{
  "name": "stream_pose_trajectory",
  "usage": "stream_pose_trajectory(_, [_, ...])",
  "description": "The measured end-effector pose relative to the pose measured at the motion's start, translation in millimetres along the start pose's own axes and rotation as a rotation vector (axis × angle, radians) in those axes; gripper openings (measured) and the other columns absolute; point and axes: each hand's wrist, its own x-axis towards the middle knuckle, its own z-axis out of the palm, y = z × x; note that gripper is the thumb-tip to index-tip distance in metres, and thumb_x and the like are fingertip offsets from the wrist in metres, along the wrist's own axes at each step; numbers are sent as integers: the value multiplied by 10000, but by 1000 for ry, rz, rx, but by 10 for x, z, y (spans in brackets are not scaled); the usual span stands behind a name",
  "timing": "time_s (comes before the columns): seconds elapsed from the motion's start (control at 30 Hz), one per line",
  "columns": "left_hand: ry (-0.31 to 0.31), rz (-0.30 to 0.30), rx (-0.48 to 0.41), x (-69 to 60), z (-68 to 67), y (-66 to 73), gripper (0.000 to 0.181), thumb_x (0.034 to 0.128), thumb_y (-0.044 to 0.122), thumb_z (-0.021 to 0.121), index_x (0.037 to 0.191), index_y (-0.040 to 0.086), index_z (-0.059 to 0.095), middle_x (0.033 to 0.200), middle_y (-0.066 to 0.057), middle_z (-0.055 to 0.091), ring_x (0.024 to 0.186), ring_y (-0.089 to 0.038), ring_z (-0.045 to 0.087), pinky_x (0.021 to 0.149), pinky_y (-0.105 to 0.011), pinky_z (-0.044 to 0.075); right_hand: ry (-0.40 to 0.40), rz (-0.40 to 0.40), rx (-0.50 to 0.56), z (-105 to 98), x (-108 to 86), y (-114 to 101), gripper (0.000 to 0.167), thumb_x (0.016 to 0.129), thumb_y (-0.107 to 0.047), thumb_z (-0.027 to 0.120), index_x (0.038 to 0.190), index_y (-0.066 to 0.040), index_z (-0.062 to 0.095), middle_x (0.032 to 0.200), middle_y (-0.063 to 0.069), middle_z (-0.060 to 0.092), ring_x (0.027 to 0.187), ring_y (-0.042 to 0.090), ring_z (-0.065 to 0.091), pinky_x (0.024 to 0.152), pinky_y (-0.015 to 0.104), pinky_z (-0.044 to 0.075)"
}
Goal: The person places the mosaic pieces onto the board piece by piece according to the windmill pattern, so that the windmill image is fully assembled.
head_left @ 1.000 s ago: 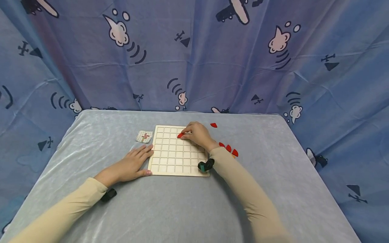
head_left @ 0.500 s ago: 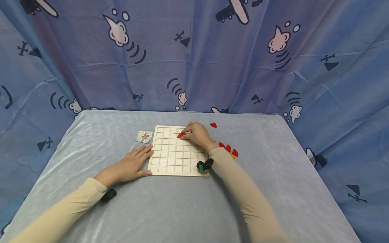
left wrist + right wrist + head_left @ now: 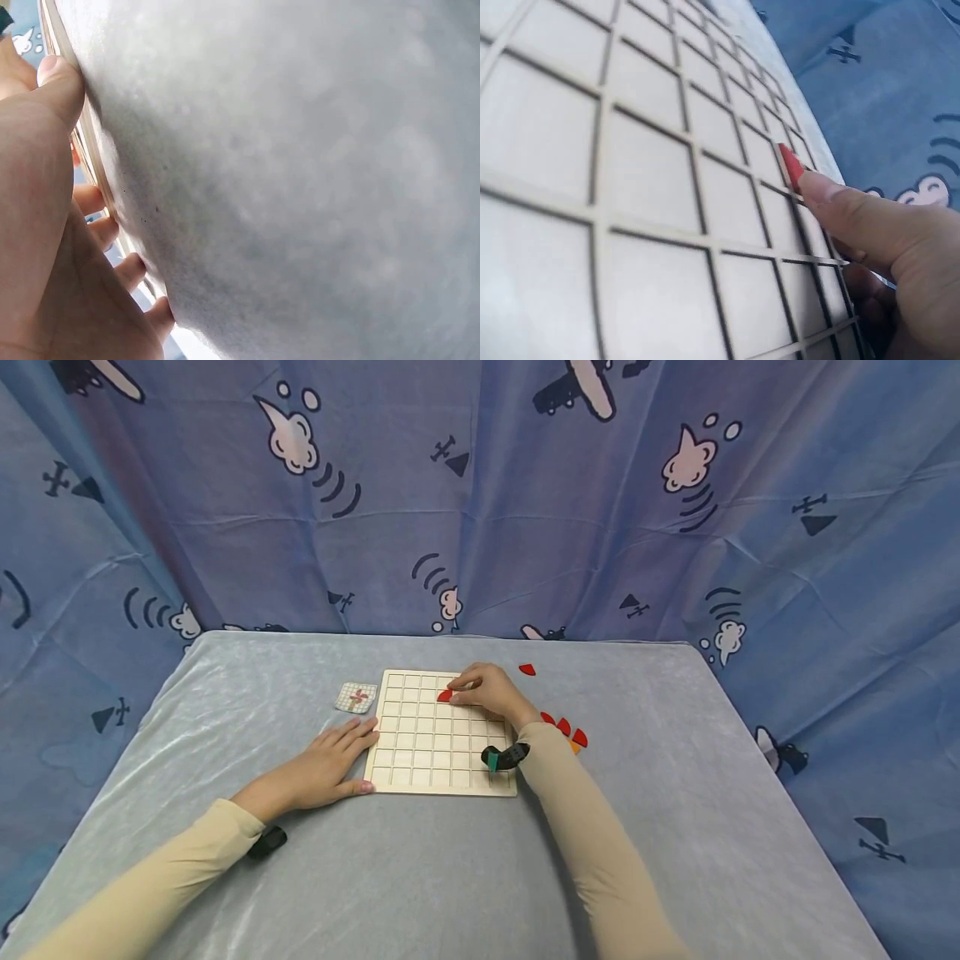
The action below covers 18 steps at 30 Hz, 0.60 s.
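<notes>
A pale wooden board [image 3: 423, 739] with a grid of recessed squares lies on the cloth-covered table. My left hand [image 3: 322, 768] is spread flat at its left side, with fingertips and thumb touching the edge; the left wrist view shows the thumb [image 3: 60, 82] against the rim. Over the far part of the grid, my right hand [image 3: 491, 692] pinches a small red wedge-shaped piece [image 3: 444, 697] with thumb and fingers. In the right wrist view the red piece [image 3: 790, 169] stands at a cell, with the thumb against it; the other fingers are partly hidden.
A small card [image 3: 356, 697] with a grid and a coloured pattern lies left of the board. Several red pieces [image 3: 563, 727] and an orange piece [image 3: 575, 747] lie to its right, partly behind the sleeve. One red piece [image 3: 527, 669] lies farther back. A blue patterned curtain [image 3: 480, 527] hangs behind.
The right wrist and forearm have shifted slightly left, and the right fingertips have drawn back a little, showing more of the red piece. My left hand has stayed put.
</notes>
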Motion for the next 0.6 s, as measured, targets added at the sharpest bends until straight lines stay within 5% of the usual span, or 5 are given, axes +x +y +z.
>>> stream_pose_trajectory(0.23, [-2, -3, -9, -9, -29, 23, 811, 954, 516, 581, 1553, 54, 287, 1660, -154, 191, 1524, -425, 178, 1177, -660, 212, -37, 48, 155, -58, 2, 53, 291, 870, -201, 773, 1158, -165, 751, 1241, 53, 666, 1137, 225, 603, 999, 382, 493])
stream_pose_trajectory(0.6, [-5, -6, -3, -8, -30, 35, 809, 957, 523, 571, 1553, 55, 289, 1661, -153, 189, 1525, -424, 179, 1178, -656, 216, -24, 51, 166, -56, 1, 66, 313, 860, -195, 782, 1169, -154, 747, 1250, 59, 669, 1176, 225, 597, 1033, 379, 473])
